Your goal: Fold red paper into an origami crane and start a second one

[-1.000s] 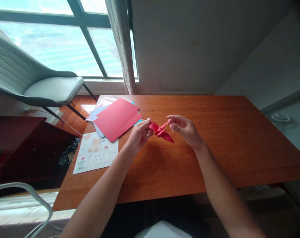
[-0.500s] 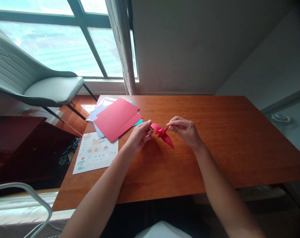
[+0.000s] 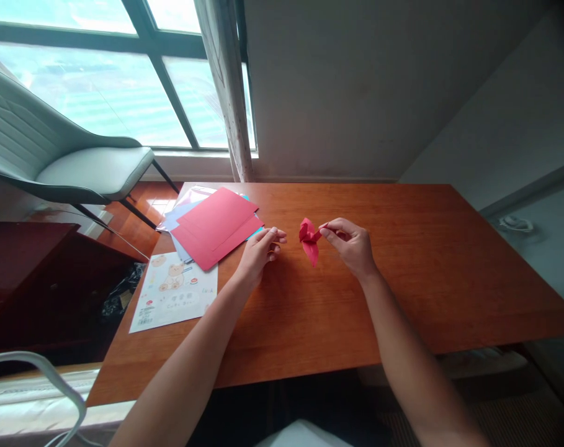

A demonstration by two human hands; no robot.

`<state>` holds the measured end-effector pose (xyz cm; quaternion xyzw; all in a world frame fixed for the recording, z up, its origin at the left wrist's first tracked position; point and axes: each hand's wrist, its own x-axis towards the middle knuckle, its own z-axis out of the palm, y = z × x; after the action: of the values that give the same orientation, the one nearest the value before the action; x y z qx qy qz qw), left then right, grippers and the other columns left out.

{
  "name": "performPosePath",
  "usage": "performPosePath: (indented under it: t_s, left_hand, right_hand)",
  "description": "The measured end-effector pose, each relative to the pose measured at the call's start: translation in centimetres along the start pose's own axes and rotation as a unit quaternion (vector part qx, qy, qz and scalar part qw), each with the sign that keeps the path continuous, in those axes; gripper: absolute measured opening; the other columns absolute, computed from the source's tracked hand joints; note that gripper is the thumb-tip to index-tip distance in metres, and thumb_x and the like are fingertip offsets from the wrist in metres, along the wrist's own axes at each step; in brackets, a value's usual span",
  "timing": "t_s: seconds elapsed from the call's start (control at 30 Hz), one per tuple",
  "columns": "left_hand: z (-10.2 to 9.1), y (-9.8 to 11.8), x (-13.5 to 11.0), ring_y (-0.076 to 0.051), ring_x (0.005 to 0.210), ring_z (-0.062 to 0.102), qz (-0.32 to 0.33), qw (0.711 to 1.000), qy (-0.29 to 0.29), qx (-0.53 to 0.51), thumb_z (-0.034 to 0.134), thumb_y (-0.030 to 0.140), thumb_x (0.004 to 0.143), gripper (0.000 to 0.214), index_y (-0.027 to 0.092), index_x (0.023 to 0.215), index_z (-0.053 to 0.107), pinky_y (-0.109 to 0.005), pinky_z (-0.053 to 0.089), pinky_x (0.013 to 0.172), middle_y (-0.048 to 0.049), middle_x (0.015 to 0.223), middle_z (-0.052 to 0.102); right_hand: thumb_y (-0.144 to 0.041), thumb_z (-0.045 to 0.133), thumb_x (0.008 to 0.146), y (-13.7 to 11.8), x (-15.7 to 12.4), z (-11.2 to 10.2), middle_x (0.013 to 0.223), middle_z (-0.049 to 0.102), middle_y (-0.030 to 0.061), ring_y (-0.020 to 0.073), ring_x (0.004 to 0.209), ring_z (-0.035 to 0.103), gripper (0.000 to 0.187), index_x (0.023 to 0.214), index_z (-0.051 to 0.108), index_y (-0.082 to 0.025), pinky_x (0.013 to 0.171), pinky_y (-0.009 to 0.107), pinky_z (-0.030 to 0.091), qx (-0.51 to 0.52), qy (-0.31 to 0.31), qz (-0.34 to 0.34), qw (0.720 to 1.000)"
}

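A folded red paper crane [image 3: 310, 242] hangs in the air over the wooden table, its wings spread up and down. My right hand [image 3: 353, 245] pinches one thin pointed end of it between thumb and fingertips. To the left of the crane, a small gap away, is my left hand [image 3: 262, 251]. Its fingers are loosely bent and apart, with nothing visible in them.
Red paper sheets [image 3: 216, 226] lie on other coloured sheets at the table's [image 3: 402, 279] far left. Nearer is a white sheet with bear drawings [image 3: 174, 295]. A grey chair [image 3: 95, 171] stands by the window, and a white curved tube [image 3: 53, 372] rises at lower left.
My left hand has let go of the crane's wing and sits slightly apart from it. The crane has turned in my right hand, which still pinches its end.
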<state>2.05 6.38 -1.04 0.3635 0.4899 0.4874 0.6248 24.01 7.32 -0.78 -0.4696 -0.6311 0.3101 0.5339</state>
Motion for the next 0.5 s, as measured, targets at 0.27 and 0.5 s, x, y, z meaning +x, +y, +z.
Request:
performPosePath:
  t_s: [0.27,0.5]
  left_hand:
    - [0.6,0.2,-0.2,-0.007,0.059,0.046,0.017,1.0,0.017,-0.001,0.077,0.035,0.069,0.022,0.015,0.074,0.068,-0.02,0.031,0.051,-0.0016,0.075,0.062]
    - [0.6,0.1,-0.1,-0.007,0.058,0.047,0.02,1.0,0.021,-0.01,0.077,0.036,0.068,0.024,0.014,0.075,0.069,-0.021,0.031,0.051,-0.0014,0.072,0.061]
  right_hand:
    - [-0.038,0.056,0.093,3.1,1.0,-3.8,0.081,0.074,0.009,0.0222,0.071,0.065,0.025,0.081,0.068,-0.02,0.07,0.033,0.048,-0.322,0.17,-0.011,0.931]
    - [-0.034,0.051,0.094,4.8,0.9,-5.6,0.084,0.074,0.0121,0.024,0.073,0.065,0.023,0.084,0.065,-0.019,0.065,0.031,0.04,-0.448,0.173,0.051,0.875]
